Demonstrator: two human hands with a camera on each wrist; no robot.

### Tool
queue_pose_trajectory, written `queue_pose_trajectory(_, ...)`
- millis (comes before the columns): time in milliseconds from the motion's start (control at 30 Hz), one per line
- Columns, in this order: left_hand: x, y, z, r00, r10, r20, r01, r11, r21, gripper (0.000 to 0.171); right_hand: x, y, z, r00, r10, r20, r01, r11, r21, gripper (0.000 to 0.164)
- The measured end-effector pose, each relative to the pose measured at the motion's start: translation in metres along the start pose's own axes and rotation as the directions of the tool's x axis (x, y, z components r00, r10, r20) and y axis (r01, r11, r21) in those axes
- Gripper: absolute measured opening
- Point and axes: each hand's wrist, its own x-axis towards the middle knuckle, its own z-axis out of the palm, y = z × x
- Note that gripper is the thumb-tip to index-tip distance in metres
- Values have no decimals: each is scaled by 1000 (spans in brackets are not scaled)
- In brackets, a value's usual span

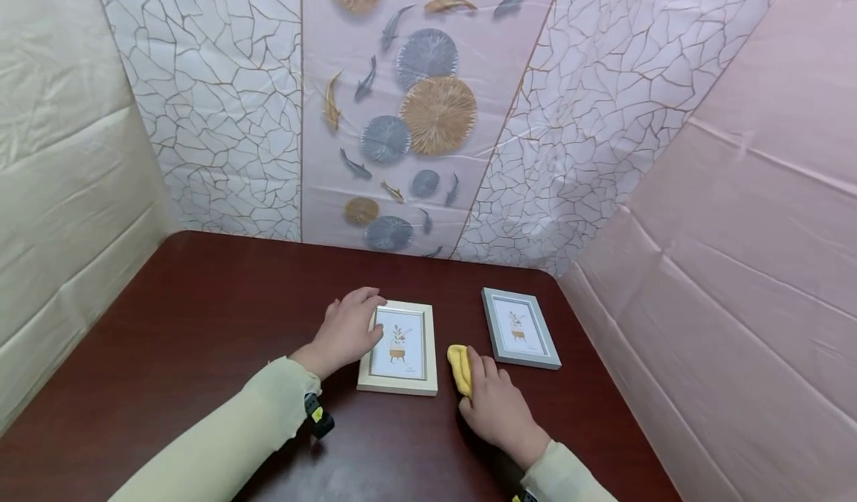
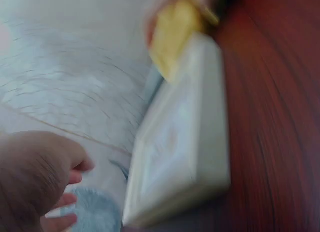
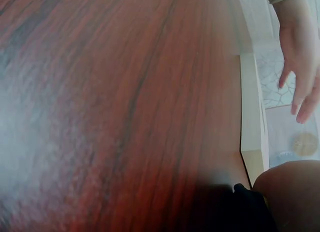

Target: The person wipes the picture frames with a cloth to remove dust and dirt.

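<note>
A cream picture frame with a potted-plant print lies face up on the dark red table. Over its left side hovers my left hand, fingers loosely spread and holding nothing; the right wrist view shows this hand apart from the frame. Between the cream frame and a grey-blue picture frame, my right hand holds a folded yellow cloth. In the blurred left wrist view, the cloth appears beyond the cream frame. The right fingertips are partly hidden.
The reddish-brown wood table meets a patterned backdrop at its far edge. Pale cloth walls rise on the left and right. Dark wrist straps sit at the sleeves.
</note>
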Motion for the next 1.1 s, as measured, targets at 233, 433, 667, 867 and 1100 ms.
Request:
queue_pose_trajectory(233,2,-25,4,959,146,242,-220,922,318,89,12,-1,0,996,11,85,-12,1000,9,73)
queue_pose_trajectory(433,-3,-35,9,928,124,352,-255,900,354,105,20,-1,10,999,-37,34,40,996,-82,72)
queue_pose_trajectory(667,-1,-38,12,943,55,328,-180,914,364,113,30,6,12,997,-74,-30,71,995,-66,59)
queue_pose_trajectory(867,2,-37,15,958,38,285,-151,910,387,119,24,10,-8,990,-84,-117,86,996,17,59)
queue_pose_trajectory(1100,8,-36,15,966,-16,259,-83,927,366,129,9,-3,-25,961,-201,-190,196,980,-46,54)
